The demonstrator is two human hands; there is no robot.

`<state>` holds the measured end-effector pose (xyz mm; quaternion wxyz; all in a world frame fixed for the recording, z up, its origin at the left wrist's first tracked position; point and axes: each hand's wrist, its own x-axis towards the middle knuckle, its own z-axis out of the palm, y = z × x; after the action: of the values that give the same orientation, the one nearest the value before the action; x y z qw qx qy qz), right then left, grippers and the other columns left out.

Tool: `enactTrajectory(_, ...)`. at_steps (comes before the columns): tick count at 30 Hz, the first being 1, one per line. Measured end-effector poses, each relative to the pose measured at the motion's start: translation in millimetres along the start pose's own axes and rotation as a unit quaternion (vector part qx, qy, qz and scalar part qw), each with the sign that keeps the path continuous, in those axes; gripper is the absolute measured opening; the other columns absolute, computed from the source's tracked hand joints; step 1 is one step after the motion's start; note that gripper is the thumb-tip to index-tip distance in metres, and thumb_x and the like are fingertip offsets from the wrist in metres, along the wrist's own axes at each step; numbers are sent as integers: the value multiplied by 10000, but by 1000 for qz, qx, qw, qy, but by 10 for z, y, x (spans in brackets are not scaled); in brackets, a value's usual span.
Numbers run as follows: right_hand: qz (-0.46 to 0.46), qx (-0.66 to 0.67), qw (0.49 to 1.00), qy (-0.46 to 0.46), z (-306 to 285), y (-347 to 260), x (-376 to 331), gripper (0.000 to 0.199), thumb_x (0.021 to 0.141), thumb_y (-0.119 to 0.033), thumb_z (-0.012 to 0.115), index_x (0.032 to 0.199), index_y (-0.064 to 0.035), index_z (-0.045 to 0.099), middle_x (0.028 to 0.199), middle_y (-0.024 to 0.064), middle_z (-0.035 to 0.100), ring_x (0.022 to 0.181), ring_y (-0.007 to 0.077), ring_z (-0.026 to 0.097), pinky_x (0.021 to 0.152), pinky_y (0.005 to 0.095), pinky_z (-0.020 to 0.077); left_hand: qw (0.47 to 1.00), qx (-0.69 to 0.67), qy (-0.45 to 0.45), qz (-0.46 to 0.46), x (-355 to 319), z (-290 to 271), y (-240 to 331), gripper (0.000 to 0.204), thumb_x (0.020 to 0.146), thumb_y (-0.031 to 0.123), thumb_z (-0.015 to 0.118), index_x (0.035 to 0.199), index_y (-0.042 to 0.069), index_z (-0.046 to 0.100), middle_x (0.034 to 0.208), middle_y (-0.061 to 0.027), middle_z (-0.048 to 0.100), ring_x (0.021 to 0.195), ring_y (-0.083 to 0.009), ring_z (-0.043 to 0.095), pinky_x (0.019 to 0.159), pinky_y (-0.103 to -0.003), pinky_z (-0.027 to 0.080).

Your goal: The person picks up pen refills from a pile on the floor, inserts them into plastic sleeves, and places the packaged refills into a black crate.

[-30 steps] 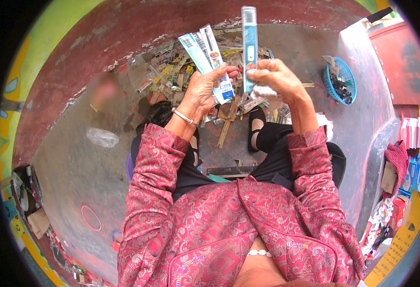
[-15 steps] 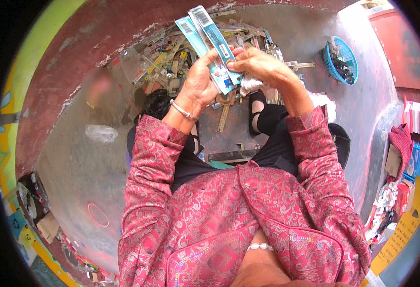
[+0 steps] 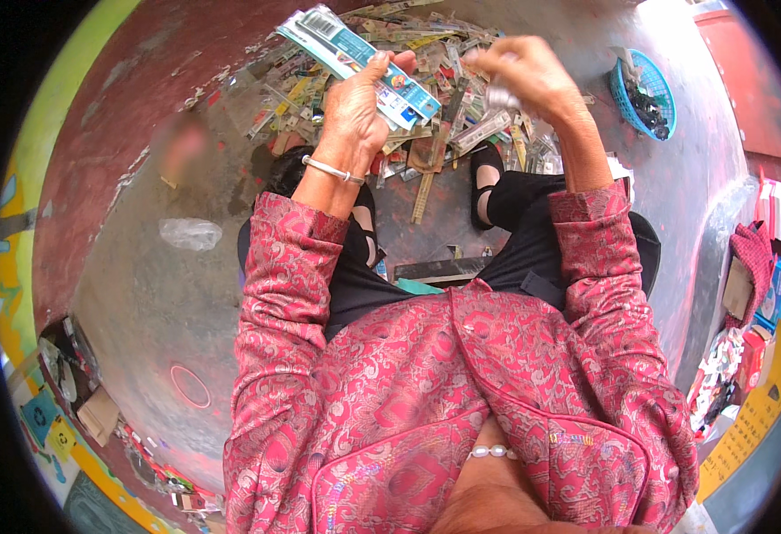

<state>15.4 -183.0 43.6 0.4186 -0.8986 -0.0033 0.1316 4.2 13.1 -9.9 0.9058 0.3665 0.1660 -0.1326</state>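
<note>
A small stack of long, flat blue-and-white packets [image 3: 337, 52] is in my left hand [image 3: 356, 111], its thumb pressed across the top one. The packets slant from upper left to lower right, and a barcode patch shows near the far end. My right hand [image 3: 533, 78] is raised to the right, apart from the packets, with its fingers curled and smeared by motion. A crumpled whitish wad [image 3: 502, 97] shows under those fingers and seems held in them. Below both hands spreads a pile of rulers and flat clear packets [image 3: 462, 133] on the floor.
A blue plastic basket [image 3: 616, 89] holding dark things stands at the far right. A clear plastic bag [image 3: 190, 234] lies on the floor at the left, with a pink ring [image 3: 190, 386] nearer me. Boxes and a red checked cloth [image 3: 753, 267] line the right side.
My right hand has let go of the packets and moved up and right, the whitish wad going with it. My left hand has tilted the packets further to the left.
</note>
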Motion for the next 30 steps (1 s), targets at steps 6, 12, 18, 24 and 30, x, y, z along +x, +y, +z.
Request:
enactTrajectory(6,-345,24,911,226,703,-231,21,137,742,-152,605,766,-36,539,769,128,537,733,266,546,674,348,450,995,-77,7,-59,80,23,-176,159,846,108,531,960,-3,536,884,-111,611,811,-213,609,748,-338,514)
enactTrajectory(12,-389,-109,903,143,707,-51,-103,139,735,-38,565,838,-9,476,839,147,480,814,327,495,715,382,415,988,-149,-7,-37,108,-62,129,225,865,155,511,997,-28,514,1125,-186,541,1088,-287,497,955,-442,392)
enactTrajectory(18,-123,-59,973,188,166,148,45,166,787,-138,595,867,5,571,764,106,594,658,166,573,596,297,462,995,-83,-46,-15,44,-78,259,273,840,99,546,1059,-45,471,1106,-209,545,1079,-324,508,926,-434,429)
enactTrajectory(24,-167,169,964,120,-17,-26,87,207,790,-188,598,911,-24,637,746,38,621,680,84,546,618,232,442,968,120,-179,-125,-243,102,209,341,776,146,646,1028,-37,505,976,-199,604,925,-282,604,804,-393,500)
enactTrajectory(30,-37,225,973,-40,161,-70,127,432,735,-372,658,877,35,632,755,72,610,647,110,527,567,255,420,947,188,-224,-132,-258,182,77,364,776,134,644,1071,-20,497,896,-141,623,796,-211,631,707,-334,532)
